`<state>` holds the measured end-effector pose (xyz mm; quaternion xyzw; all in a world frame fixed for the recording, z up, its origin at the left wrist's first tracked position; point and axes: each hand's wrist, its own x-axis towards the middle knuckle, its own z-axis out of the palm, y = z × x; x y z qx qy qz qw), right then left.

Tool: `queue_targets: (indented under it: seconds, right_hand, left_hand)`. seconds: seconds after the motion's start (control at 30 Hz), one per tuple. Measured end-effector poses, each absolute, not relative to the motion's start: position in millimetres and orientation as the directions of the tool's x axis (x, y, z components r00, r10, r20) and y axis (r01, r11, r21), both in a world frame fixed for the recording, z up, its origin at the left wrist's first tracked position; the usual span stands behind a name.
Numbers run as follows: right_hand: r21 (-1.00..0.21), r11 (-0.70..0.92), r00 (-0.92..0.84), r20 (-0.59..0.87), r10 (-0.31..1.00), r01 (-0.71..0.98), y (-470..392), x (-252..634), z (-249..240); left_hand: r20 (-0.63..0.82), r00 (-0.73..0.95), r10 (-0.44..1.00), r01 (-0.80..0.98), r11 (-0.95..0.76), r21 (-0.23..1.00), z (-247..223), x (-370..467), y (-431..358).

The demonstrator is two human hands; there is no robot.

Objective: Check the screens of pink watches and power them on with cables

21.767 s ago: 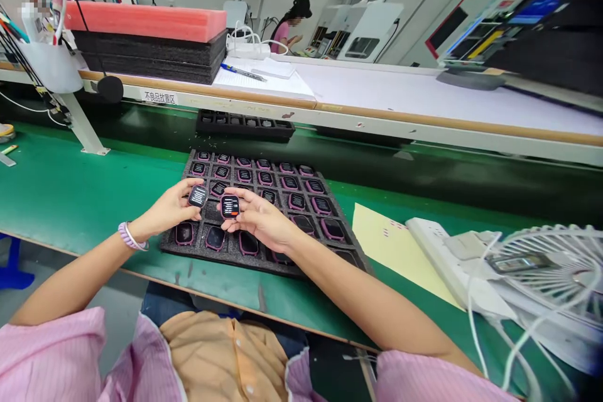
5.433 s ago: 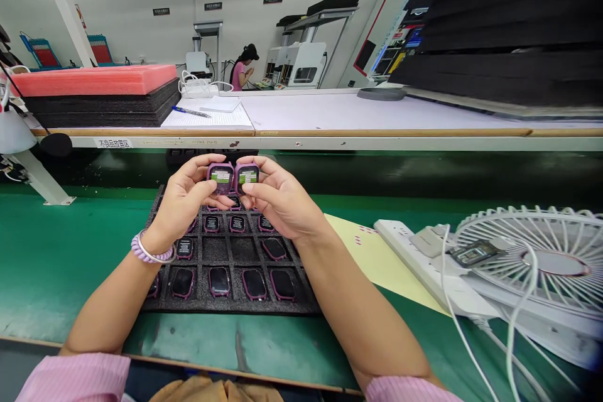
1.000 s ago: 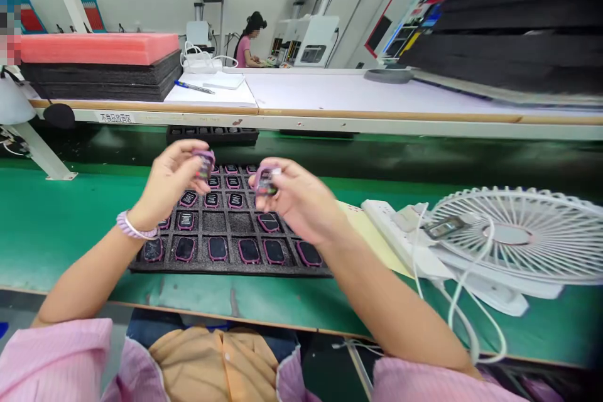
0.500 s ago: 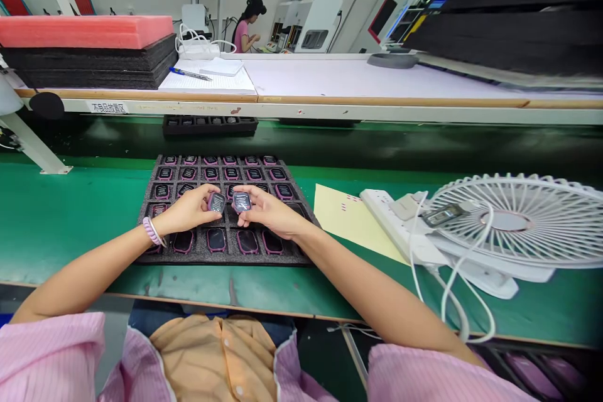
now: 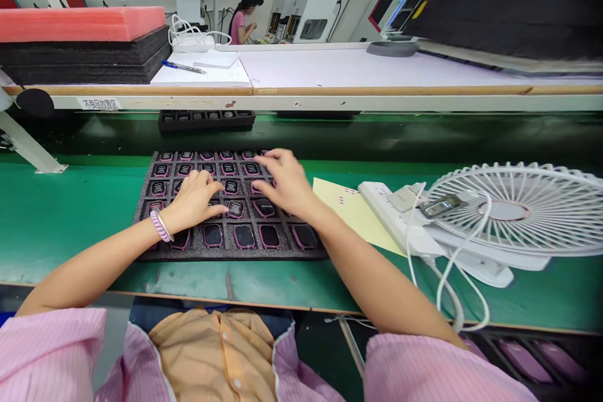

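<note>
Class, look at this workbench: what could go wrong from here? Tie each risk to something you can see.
1. The left hand has its thumb by a watch; a touch might leave smudges.
2. A white cord loops near the right sleeve, which could perhaps snag it.
3. The tray lies near the front edge of the table; a hard knock might tip it off.

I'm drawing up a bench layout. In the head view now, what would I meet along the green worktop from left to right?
White slanted metal post → dark grey foam tray with purple-rimmed watches → pale yellow paper sheet → white plastic power strip → white round fan with a ribbed grille.
</note>
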<state>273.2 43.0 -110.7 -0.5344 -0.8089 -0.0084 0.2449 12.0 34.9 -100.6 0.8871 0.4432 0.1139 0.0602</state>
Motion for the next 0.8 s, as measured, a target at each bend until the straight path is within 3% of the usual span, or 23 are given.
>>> queue_targets:
  seconds: [0.07, 0.17, 0.23, 0.3, 0.47, 0.6, 0.7, 0.73, 0.8]
  right_hand:
    - [-0.106, 0.272, -0.217, 0.363, 0.906, 0.956, 39.6, 287.8, -90.0]
    - [0.09, 0.139, -0.141, 0.021, 0.99, 0.986, 31.0, 300.5, -74.7]
    - [0.154, 0.089, -0.066, -0.152, 0.986, 0.984, 25.4, 303.9, -78.9]
    - [0.156, 0.07, -0.036, -0.21, 0.977, 0.985, 21.0, 306.6, -90.1]
    - [0.008, 0.166, -0.16, -0.214, 0.964, 0.986, 15.8, 317.5, -110.9]
    - [-0.126, 0.173, -0.197, -0.22, 0.955, 0.977, 18.8, 326.3, -115.6]
    - [-0.304, 0.18, -0.239, -0.169, 0.956, 0.935, 21.1, 333.7, -121.8]
    - [-0.373, 0.185, -0.249, -0.129, 0.96, 0.909, 21.2, 336.1, -123.6]
    - [-0.485, 0.195, -0.229, -0.012, 0.973, 0.853, 20.2, 338.7, -124.9]
  left_hand:
    - [0.144, 0.611, 0.778, 0.751, -0.628, 0.206, -93.9, 32.6, 36.7]
    - [0.054, 0.653, 0.755, 0.728, -0.646, 0.228, -93.6, 69.1, 41.1]
    - [0.008, 0.666, 0.746, 0.72, -0.646, 0.254, -100.2, 91.9, 44.3]
    - [-0.009, 0.664, 0.747, 0.718, -0.634, 0.287, -109.7, 110.2, 46.8]
    - [-0.012, 0.633, 0.774, 0.694, -0.56, 0.453, -122.4, 129.8, 50.6]
    - [0.074, 0.668, 0.741, 0.548, -0.557, 0.624, -98.1, 119.1, 54.8]
    - [0.219, 0.649, 0.729, 0.325, -0.525, 0.787, -61.2, 92.9, 57.9]
    - [0.286, 0.611, 0.738, 0.088, -0.422, 0.902, -47.8, 81.1, 58.3]
    - [0.357, 0.501, 0.788, -0.216, -0.286, 0.934, -23.9, 55.8, 57.7]
